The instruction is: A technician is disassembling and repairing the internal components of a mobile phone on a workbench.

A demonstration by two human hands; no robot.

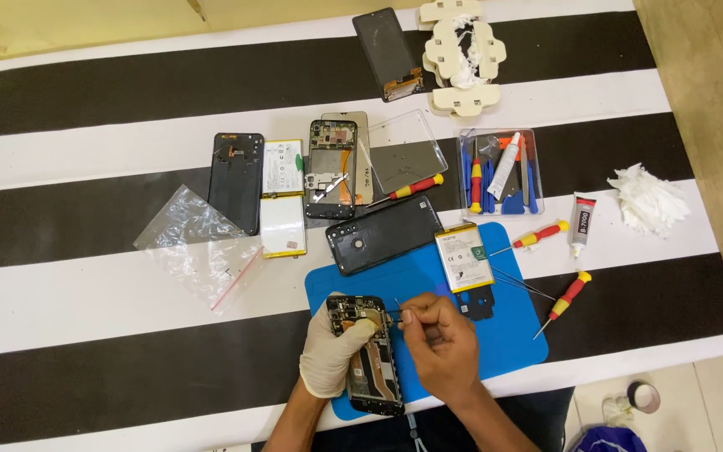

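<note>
Crowded above the blue mat, open to its left

Beyond the blue mat, a back cover, battery and screwdrivers block the way; left of it, bare striped tablecloth leaves room below a plastic bag.

Opened phone frame, circuitry exposed, lying lengthwise on blue mat, thin tool, probably tweezers, at its top

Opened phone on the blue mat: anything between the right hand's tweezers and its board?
Nothing visible. The left hand in a white glove grips the opened phone by its left edge, thumb on the top part. The right hand brings the tweezers in from the right, tips at the board. The battery and black back cover lie farther up the blue mat.
</note>
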